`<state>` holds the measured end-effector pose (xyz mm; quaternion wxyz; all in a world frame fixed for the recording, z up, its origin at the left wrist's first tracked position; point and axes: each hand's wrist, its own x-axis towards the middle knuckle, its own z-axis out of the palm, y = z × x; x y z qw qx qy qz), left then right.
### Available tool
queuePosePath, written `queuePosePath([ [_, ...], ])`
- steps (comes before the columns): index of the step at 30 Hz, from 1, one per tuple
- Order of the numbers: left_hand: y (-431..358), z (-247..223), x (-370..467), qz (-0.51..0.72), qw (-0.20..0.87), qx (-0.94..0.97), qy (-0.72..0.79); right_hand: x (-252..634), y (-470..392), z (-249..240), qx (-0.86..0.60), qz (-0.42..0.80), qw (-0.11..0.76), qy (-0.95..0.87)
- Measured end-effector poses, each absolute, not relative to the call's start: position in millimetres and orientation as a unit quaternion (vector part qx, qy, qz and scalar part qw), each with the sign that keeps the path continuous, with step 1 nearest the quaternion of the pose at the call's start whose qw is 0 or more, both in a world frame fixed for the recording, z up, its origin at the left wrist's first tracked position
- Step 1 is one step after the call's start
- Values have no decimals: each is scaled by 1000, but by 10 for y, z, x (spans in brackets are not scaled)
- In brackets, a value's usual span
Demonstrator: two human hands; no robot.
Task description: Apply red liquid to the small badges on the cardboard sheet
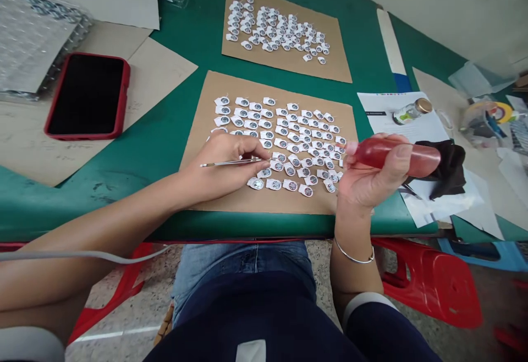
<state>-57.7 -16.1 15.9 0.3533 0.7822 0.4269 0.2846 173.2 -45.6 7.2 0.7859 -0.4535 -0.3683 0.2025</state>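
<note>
My left hand [228,158] is closed around slim metal tweezers [223,163], whose tip points right, over the rows of small parts. In my right hand [377,172] lies a red squeeze bottle [400,155], tilted with its pale nozzle toward the left. Below both hands is a brown cardboard sheet [218,199] covered with many small white-tabbed pieces, each bearing a round dark-and-silver disc, such as the disc piece [306,190] in the front row. Whether the tweezers touch one of these pieces I cannot tell. My left fingers hide part of the rows.
Behind lies a second cardboard sheet [284,65] with similar pieces. A red-cased phone [88,95] and clear plastic trays [33,48] are at the left. Papers, a small glass jar [412,110] and a dark cloth [447,169] lie right. A red stool [449,288] stands below the table.
</note>
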Motion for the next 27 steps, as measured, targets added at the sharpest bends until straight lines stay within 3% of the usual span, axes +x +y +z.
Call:
queuePosePath([
  [6, -87, 146, -604, 293, 359, 775, 430, 1464, -573, -108, -477, 238, 673, -512],
  [10, -75, 160, -621, 307, 346, 769, 441, 1426, -657, -210, -521, 102, 613, -585],
  [13, -77, 169, -634, 316, 340, 770, 437, 1437, -665, -226, -539, 69, 583, -604],
  [27, -72, 120, -651, 345, 300, 798, 394, 1403, -623, -248, -542, 81, 567, -614],
])
